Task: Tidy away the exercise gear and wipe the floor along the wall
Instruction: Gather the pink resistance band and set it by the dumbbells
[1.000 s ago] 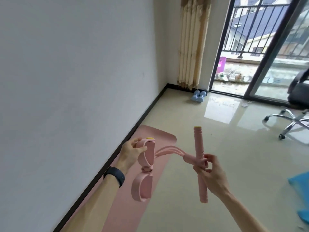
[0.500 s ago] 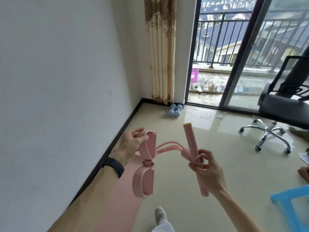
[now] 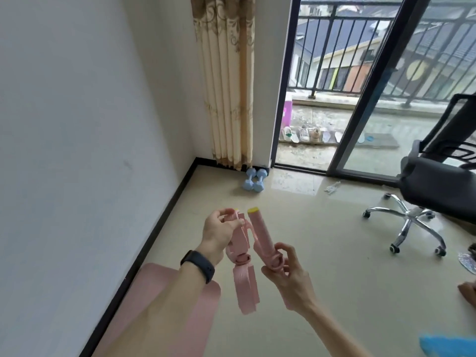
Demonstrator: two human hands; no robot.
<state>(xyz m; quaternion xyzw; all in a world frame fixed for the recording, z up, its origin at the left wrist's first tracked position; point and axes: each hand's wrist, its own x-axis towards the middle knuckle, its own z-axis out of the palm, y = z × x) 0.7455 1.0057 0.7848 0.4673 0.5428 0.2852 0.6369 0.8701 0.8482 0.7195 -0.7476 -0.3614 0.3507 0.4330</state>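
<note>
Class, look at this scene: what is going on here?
A person holds a pink pedal exerciser in both hands. The left hand grips the foot-strap end, the right hand pinches the handle bar at its middle, the two parts close side by side. A pink mat lies along the wall; blue dumbbells sit by the curtain.

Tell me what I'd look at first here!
Probably the pink pedal resistance puller in the middle, folded together and gripped by the left hand and the right hand. Next come two blue dumbbells in the far corner under the curtain, and a black office chair at the right.
</note>
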